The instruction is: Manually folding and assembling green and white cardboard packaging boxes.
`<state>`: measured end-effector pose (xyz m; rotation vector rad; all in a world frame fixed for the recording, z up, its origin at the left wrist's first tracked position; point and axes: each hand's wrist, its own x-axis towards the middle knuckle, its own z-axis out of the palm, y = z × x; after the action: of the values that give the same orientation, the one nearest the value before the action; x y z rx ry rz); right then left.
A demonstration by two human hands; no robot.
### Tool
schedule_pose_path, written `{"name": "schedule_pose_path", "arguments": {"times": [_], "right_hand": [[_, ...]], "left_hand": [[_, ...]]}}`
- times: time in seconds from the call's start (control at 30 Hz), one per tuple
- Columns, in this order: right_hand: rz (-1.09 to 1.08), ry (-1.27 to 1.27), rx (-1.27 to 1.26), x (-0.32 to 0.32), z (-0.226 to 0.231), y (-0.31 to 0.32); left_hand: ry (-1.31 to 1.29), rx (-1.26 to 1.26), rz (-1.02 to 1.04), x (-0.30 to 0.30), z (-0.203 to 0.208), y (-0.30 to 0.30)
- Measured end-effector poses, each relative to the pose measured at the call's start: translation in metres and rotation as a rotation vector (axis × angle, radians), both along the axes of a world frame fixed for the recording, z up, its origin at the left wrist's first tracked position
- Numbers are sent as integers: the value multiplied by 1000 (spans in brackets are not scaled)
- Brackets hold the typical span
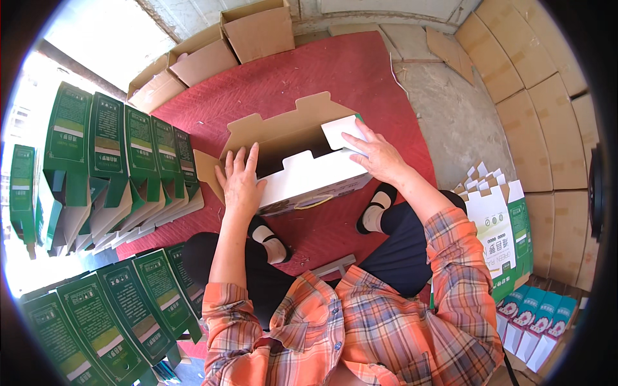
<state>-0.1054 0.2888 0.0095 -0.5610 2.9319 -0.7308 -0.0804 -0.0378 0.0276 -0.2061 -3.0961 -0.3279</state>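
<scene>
On the red mat (360, 71) before your feet, the half-folded carton (302, 164) lies with its long axis left to right, open mouth facing away from you. Your left hand (239, 183) rests flat on its near wall; your right hand (380, 154) pinches the white end flap (341, 132). Uneven pressure could crease that flap or collapse the wall.

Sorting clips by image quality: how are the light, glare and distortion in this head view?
Head view: daylight blows out the upper left corner; the green cartons there bow toward the rim; the white box under the left hand and right hand is sharp, evenly lit; black vignette rings the frame.
</scene>
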Motion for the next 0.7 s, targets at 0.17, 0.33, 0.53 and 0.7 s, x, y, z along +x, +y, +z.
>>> {"name": "schedule_pose_path", "arguments": {"times": [0.17, 0.33, 0.53, 0.7], "right_hand": [[-61, 9, 74, -11, 0, 0], [-119, -75, 87, -13, 11, -8], [-114, -127, 100, -20, 19, -15], [-129, -131, 132, -23, 19, -15]], "left_hand": [[163, 71, -112, 4, 6, 1], [676, 191, -141, 15, 30, -4], [428, 808, 275, 13, 1, -39], [291, 486, 80, 15, -8, -34]]}}
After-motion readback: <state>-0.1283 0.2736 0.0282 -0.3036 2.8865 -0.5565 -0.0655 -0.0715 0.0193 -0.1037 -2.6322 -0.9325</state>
